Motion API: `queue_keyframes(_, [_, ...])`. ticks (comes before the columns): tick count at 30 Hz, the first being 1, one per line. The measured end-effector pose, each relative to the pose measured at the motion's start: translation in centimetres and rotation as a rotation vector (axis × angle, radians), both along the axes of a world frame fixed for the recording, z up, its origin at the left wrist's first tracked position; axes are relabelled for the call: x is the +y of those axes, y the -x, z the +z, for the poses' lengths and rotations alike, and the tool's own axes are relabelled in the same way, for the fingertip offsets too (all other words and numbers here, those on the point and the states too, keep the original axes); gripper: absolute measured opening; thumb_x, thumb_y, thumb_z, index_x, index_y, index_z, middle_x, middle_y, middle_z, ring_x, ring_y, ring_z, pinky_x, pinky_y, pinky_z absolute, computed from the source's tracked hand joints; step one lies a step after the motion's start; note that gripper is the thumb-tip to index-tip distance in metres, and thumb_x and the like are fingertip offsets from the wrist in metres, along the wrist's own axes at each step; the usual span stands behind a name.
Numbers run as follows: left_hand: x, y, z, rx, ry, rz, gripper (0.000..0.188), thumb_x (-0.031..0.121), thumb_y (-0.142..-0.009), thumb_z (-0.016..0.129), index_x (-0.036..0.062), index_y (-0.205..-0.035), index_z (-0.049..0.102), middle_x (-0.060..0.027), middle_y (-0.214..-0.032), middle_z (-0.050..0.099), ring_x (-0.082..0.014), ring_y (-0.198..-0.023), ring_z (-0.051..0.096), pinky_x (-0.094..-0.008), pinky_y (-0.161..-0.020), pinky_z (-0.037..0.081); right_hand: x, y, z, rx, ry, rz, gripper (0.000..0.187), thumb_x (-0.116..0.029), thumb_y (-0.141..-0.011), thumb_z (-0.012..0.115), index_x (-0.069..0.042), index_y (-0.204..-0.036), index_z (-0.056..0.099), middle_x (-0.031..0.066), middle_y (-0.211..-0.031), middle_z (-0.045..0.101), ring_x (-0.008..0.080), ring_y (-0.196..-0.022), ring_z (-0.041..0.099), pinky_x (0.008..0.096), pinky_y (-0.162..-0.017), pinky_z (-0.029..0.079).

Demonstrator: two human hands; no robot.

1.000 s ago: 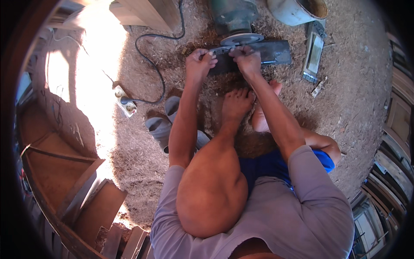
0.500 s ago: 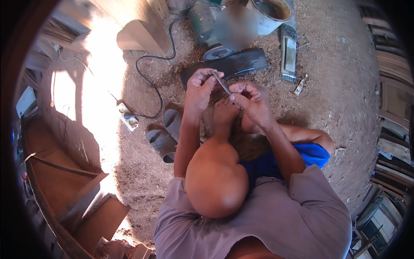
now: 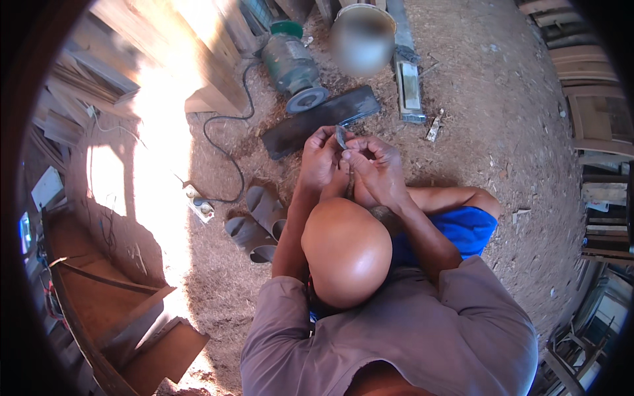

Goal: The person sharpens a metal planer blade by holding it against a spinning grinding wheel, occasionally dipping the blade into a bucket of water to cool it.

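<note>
Both my hands meet above my feet, pinching a small flat dark metal piece (image 3: 340, 137) that looks like a short blade. My left hand (image 3: 318, 162) grips it from the left, fingers bent round its edge. From the right, my right hand (image 3: 378, 168) presses thumb and fingers to its lower part. The piece is tilted, and its lower end is partly hidden by the fingers. Just beyond the hands lies a long dark slab (image 3: 290, 134). Behind that sits a green motor (image 3: 288, 66) with a round grinding disc (image 3: 308, 100) on its near end.
A white bucket (image 3: 389, 30) and a narrow block holding a pale flat stone (image 3: 411, 89) stand at the far side. A black cable runs to a power strip (image 3: 199, 204) on the left. Slippers (image 3: 251, 232) lie beside my left arm. Wooden pieces (image 3: 598, 122) line the right edge.
The metal piece has turned so its flat face shows, and my hands have come closer together. My view has shifted, with the motor and bucket now farther left.
</note>
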State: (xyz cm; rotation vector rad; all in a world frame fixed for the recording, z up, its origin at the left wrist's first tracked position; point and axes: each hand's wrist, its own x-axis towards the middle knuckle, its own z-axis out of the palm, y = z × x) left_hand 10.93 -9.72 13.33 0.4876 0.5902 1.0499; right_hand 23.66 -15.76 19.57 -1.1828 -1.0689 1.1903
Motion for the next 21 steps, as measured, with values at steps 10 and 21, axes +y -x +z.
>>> queue_keyframes(10, [-0.4,-0.5,-0.6,-0.005,0.005,-0.003,0.011,0.01,-0.092,0.062,0.0015,-0.096,0.056,-0.0105,-0.092,0.065,-0.0136,-0.079,0.062,-0.0268,-0.07,0.054,-0.1,-0.1,0.8,0.032,0.046,-0.058,0.011,-0.002,-0.087,0.065,0.002,-0.097,0.063,0.0045,-0.087,0.063,0.0088,-0.079,0.058,0.0247,-0.071,0.049])
queue_keyframes(21, [-0.5,-0.3,-0.5,0.03,0.001,0.024,0.011,0.01,-0.093,0.061,0.001,-0.095,0.056,-0.0111,-0.091,0.065,-0.0145,-0.079,0.063,-0.0279,-0.069,0.054,0.0,0.0,1.1,-0.007,0.038,-0.077,0.01,-0.004,-0.087,0.065,0.001,-0.095,0.063,0.0028,-0.082,0.063,0.0062,-0.072,0.056,0.0222,-0.066,0.047])
